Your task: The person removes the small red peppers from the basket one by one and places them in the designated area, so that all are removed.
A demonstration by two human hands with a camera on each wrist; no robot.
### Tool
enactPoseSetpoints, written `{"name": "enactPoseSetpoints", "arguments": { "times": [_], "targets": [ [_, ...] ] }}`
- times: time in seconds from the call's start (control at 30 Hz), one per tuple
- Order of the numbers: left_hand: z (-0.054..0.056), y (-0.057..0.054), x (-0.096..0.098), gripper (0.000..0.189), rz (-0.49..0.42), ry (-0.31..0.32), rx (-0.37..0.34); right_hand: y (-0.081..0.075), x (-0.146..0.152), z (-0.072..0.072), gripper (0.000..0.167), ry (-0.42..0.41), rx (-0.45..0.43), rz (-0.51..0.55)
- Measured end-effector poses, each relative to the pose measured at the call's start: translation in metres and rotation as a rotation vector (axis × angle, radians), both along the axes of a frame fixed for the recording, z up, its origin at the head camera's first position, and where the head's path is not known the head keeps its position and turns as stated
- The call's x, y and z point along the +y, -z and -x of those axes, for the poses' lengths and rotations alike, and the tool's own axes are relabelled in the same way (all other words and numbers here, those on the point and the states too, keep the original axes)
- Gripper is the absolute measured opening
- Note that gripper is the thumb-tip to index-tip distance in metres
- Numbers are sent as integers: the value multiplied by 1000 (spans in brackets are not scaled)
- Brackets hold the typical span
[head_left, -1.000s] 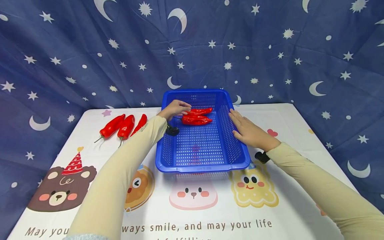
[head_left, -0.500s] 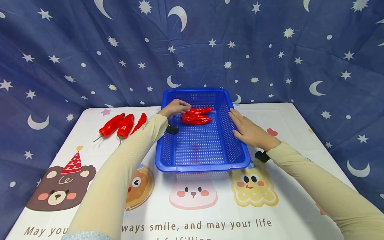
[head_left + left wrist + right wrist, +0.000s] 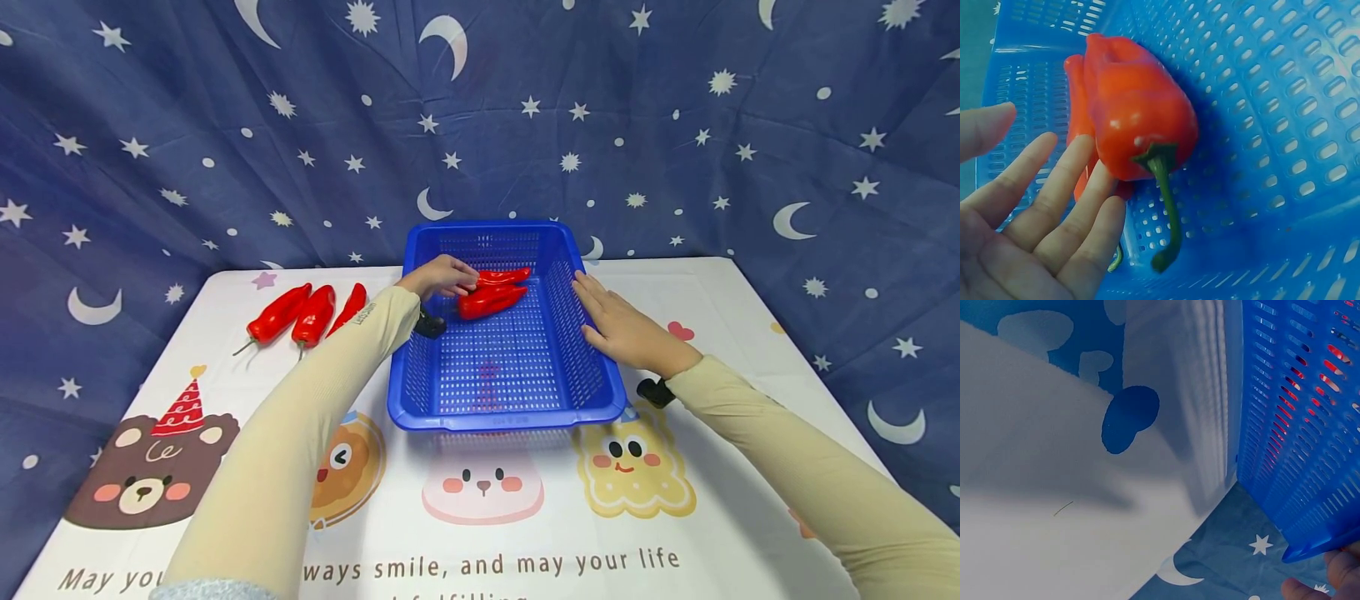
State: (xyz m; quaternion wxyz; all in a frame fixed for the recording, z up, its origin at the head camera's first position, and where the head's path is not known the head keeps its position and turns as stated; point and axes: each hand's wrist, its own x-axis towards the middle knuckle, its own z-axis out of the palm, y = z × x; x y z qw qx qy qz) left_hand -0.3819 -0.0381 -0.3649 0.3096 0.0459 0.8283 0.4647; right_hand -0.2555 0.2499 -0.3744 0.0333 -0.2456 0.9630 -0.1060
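Two red peppers lie in the blue plastic basket, toward its far end. My left hand reaches in over the left rim, at the stem end of the peppers. In the left wrist view its fingers are spread, the thumb apart, and the fingertips meet the side of the front pepper, whose green stem points toward the camera. The back pepper is partly hidden behind it. On the basket's right rim rests my right hand, fingers extended along it; only some fingertips show in the right wrist view.
Three more red peppers lie on the printed white tablecloth left of the basket, one partly behind the left sleeve. A blue curtain with moons and stars hangs behind the table.
The front pepper has turned slightly, its stem end shifting nearer me and its tip away. My left hand has dipped a little. The right hand and basket stay put.
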Motion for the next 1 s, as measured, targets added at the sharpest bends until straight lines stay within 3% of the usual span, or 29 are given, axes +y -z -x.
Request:
{"name": "enactPoseSetpoints", "arguments": {
  "times": [0.07,0.13,0.2,0.3,0.33,0.4,0.43,0.47,0.53,0.57,0.7,0.77,0.8,0.83,0.9,1.0],
  "targets": [
    [3,2,-1,38,-11,7,-11,0,0,0,67,0,-1,3],
    [27,28,-3,37,-47,28,-11,0,0,0,67,0,-1,3],
    [69,72,-5,34,-63,44,-19,0,0,0,67,-1,0,3],
    [150,157,-8,35,-89,65,-51,0,0,0,67,-3,2,0],
    [171,179,-7,38,-75,63,-70,0,0,0,67,-4,2,0],
    [202,212,-9,42,-100,94,-99,0,0,0,67,-6,0,3],
    [206,217,-10,45,-101,99,-113,0,0,0,67,-6,0,4],
    [203,214,-9,46,-102,102,-125,0,0,0,67,-7,0,5],
    [182,193,-8,46,-81,106,-128,0,0,-1,67,-8,1,5],
    [163,174,-8,44,-68,112,-120,0,0,-1,67,-8,2,5],
    [67,77,0,39,56,79,-77,0,0,-1,67,-7,2,4],
    [30,41,3,39,97,72,-55,-1,0,-1,67,-4,2,3],
    [17,27,5,41,122,64,-57,-1,0,-1,67,-2,1,2],
    [14,24,5,41,132,70,-52,-1,-1,-1,67,-1,2,1],
    [25,35,3,41,126,94,-56,-1,-1,-1,67,3,2,-2],
    [66,79,-1,44,121,132,-65,-1,-1,-1,68,6,2,-5]
  ]
}}
